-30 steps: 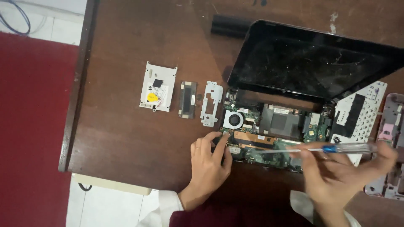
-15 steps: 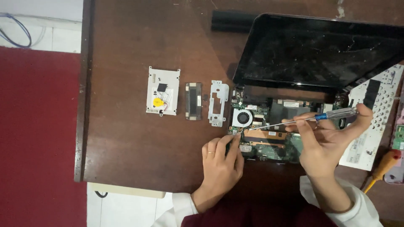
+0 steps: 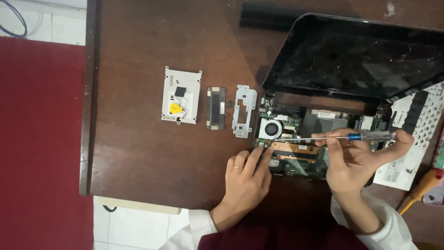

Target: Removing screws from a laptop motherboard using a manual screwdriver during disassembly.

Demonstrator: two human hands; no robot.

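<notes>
An opened laptop with its green circuit board and small fan bared lies on the brown table, its dark screen tilted back. My right hand grips a screwdriver with a clear and blue handle, the long shaft lying level and its tip at the board's left corner. My left hand rests on the table with its fingertips pressed on that same corner, just under the tip.
Left of the laptop lie a white drive bracket, a dark flat part and a silver metal bracket. A detached keyboard and an orange-handled tool lie at the right. The table's left edge borders red floor.
The view has shifted slightly. My right hand has drawn the screwdriver level, and its tip sits closer to my left fingertips at the board's corner.
</notes>
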